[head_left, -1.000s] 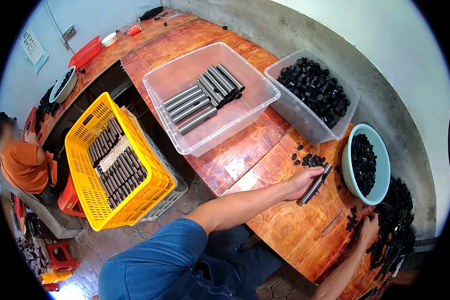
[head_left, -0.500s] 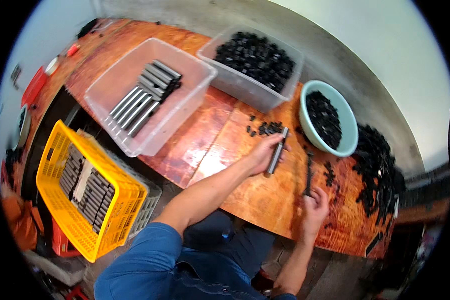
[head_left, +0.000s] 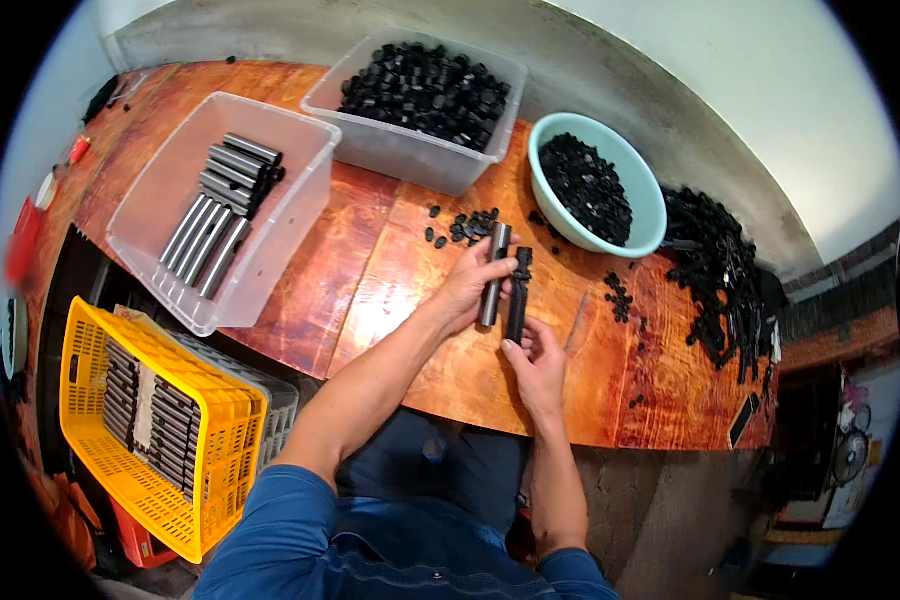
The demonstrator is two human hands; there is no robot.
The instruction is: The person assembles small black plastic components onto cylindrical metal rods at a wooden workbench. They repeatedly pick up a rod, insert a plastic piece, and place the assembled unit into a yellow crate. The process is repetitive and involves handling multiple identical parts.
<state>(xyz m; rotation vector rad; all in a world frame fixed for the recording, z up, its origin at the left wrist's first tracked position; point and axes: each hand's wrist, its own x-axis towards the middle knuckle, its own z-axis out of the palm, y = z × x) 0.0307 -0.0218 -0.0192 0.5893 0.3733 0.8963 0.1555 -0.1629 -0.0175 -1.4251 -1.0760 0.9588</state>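
My left hand [head_left: 466,287] is closed around a grey metal tube [head_left: 495,280], held roughly upright over the wooden table. Just to its right, my right hand [head_left: 538,365] grips the lower end of a slim black ribbed rod [head_left: 517,300]. The rod's notched upper end is beside the tube, close to my left fingertips; whether they touch it I cannot tell. Small black plastic parts [head_left: 475,226] lie loose on the table beyond my left hand. More small black pieces [head_left: 620,298] are scattered to the right of my right hand.
A clear bin [head_left: 310,190] at left holds several metal tubes. Behind stands another clear bin [head_left: 410,160] full of black caps. A light-blue bowl [head_left: 650,205] holds black parts, beside a heap of black rods [head_left: 720,270]. A yellow crate [head_left: 232,425] with tubes stands lower left.
My right hand has brought the black rod leftward, up beside the tube in my left hand. The whole view has shifted, with the table's contents now further left.
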